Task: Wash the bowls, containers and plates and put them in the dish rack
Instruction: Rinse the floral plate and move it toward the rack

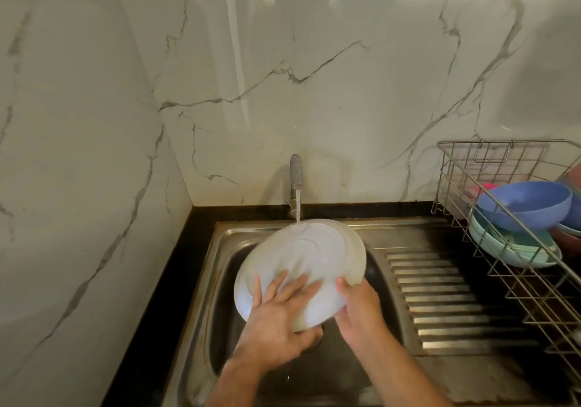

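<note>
A pale plate point(301, 262) was held tilted over the basin of a steel sink point(229, 237), its upper edge under a thin stream of water point(297, 207) from the tap point(296, 177). Behind its right edge showed the rim of a second, cream-coloured plate point(356, 252), though most of that one was hidden and how the two sat together could not be made out. The left hand point(276, 315) lay flat on the face of the front plate, fingers spread and straight, the thumb out of sight at the plate's lower edge. The right hand point(358, 309) gripped the plates' right rim, thumb on the front and fingers curled behind (those fingers were hidden). The sink's drain was mostly covered by the left hand and the plates. At the right, a wire dish rack point(465, 168) stood on the black desk point(176, 268) past the ribbed draining board point(440, 293), cut off by the frame edge. In it a blue bowl point(525, 205) rested tilted on a teal bowl point(515, 249), with other dishes beyond them clipped or too hidden to name. The ribbed board lay between sink and rack; the marble wall point(94, 124) closed in tight on the left.
</note>
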